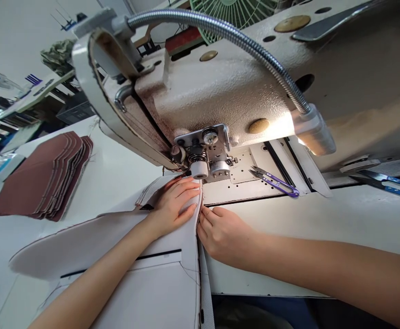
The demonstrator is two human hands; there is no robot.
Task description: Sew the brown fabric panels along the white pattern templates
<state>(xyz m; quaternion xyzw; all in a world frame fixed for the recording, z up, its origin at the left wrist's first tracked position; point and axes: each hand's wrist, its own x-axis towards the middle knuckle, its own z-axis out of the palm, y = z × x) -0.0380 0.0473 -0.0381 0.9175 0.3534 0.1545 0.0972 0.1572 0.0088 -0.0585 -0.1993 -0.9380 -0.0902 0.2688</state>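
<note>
one pale fabric panel (162, 285), dark-edged

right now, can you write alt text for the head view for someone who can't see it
A person's left hand lies on a pale panel at a sewing machine, while the right hand pinches the panel's edge. Purple snips lie on the machine bed, and a stack of reddish-brown pieces sits on the white table at picture left.

No text, label, brand, number or sign can be read anywhere in view.
</note>
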